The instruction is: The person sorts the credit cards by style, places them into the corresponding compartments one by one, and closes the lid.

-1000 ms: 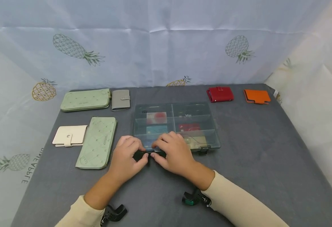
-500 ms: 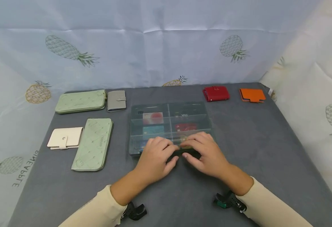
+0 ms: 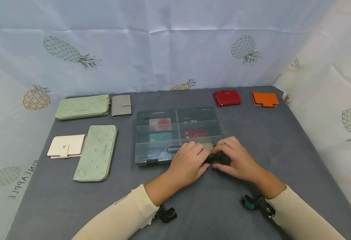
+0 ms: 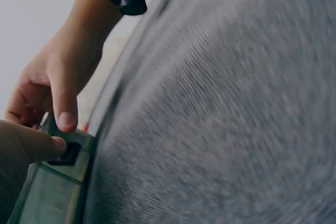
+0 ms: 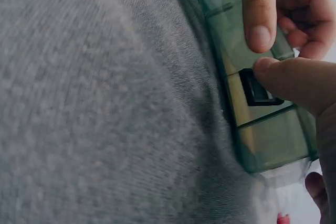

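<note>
A clear grey-green plastic storage box (image 3: 198,114) lies closed on the grey cloth. Cards show through its lid, among them a red card (image 3: 195,134) and a teal card (image 3: 160,137). Both hands are at the right part of its front edge. My left hand (image 3: 188,162) grips that edge, fingers over the lid, thumb on the front side. Just to its right, my right hand (image 3: 239,162) holds the edge too, its thumb against a black latch (image 5: 257,95) in the right wrist view. Another latch (image 3: 152,161) sits pressed flat at the front left.
Left of the box lie two green wallets (image 3: 96,153), (image 3: 83,107), a cream card holder (image 3: 66,146) and a grey card holder (image 3: 121,106). A red wallet (image 3: 227,97) and an orange card holder (image 3: 265,99) lie at the back right. Pineapple-print curtain (image 3: 127,60) hangs behind.
Both hands have moved right along the box's front edge, from the left latch to the right one. The left latch is now uncovered. The head view has shifted slightly.
</note>
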`<state>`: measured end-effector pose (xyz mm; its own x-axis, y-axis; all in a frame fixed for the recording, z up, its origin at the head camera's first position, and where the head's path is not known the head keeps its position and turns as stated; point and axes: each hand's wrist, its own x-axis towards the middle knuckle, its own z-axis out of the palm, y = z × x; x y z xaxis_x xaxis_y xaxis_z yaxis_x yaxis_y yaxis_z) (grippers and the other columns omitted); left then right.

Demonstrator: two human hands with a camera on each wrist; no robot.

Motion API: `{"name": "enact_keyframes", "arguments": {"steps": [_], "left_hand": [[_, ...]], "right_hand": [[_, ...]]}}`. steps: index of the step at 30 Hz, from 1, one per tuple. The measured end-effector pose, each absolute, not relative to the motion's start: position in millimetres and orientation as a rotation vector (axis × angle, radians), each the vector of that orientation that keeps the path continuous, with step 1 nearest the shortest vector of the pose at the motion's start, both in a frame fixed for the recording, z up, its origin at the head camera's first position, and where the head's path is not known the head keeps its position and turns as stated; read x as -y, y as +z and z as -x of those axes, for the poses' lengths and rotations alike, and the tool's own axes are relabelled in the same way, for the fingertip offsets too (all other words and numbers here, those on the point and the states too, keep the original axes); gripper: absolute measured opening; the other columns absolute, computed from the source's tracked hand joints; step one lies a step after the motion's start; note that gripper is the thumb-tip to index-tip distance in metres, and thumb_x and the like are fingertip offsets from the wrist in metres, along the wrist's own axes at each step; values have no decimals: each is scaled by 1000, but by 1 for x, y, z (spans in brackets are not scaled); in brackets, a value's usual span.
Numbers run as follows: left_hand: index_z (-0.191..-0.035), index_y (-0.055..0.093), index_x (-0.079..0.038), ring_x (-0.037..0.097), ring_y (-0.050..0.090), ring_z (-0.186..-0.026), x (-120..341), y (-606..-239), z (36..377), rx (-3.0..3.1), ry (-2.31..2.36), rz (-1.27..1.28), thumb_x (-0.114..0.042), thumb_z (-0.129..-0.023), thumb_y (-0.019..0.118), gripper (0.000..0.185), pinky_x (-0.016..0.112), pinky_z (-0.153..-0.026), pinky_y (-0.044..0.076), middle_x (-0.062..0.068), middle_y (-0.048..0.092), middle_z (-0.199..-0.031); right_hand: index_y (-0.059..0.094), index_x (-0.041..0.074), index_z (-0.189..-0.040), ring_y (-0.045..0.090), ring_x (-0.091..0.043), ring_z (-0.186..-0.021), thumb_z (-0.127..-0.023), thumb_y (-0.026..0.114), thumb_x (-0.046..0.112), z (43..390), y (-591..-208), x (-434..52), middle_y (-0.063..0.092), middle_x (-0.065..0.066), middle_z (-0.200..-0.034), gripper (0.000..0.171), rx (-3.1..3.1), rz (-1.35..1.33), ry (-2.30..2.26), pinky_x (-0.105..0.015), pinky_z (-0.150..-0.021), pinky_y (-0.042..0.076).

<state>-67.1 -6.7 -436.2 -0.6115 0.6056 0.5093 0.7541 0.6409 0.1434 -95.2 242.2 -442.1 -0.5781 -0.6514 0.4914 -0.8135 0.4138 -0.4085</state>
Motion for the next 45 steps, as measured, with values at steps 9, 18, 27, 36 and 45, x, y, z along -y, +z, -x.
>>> {"name": "enact_keyframes", "arguments": {"steps": [9, 18, 27, 36, 45], "left_hand": [[-103, 70, -16, 15, 42, -70, -1, -447, 70, 2387, -348, 1000, -14, -101, 74, 4, 29, -63, 36, -1, 55, -88], [-97, 68, -17, 14, 37, -67, -4, -451, 71, 2317, -288, 955, -14, -108, 62, 13, 28, -61, 34, -1, 52, -85], [-96, 68, -17, 13, 37, -67, -4, -452, 72, 2327, -294, 951, -15, -105, 68, 10, 28, -61, 34, -2, 52, -85], [-108, 71, -15, 14, 52, -79, 3, -442, 70, 2468, -423, 1034, -28, -95, 84, 23, 29, -69, 43, -1, 61, -97], [-108, 72, -14, 14, 56, -80, 0, -439, 71, 2501, -586, 973, -24, -98, 79, 16, 31, -69, 46, -1, 62, -95]], "right_hand": [[66, 10, -110, 53, -25, -100, -68, 100, 11, 101, -451, -241, 62, -5, -111, 54, 2446, -1290, 782, -44, -95, 39], [67, 8, -110, 54, -27, -98, -66, 99, 3, 105, -456, -242, 61, -6, -110, 55, 2410, -1325, 768, -46, -94, 39], [67, 10, -110, 55, -25, -99, -72, 94, -2, 106, -453, -243, 63, -6, -111, 48, 2460, -1290, 810, -43, -92, 41], [74, 19, -115, 57, -18, -106, -74, 94, -2, 108, -444, -249, 68, 5, -114, 51, 2450, -1299, 1069, -30, -94, 45], [79, 19, -105, 61, -15, -99, -73, 93, -4, 104, -444, -241, 71, 6, -106, 42, 2412, -1181, 1166, -25, -87, 48]]}}
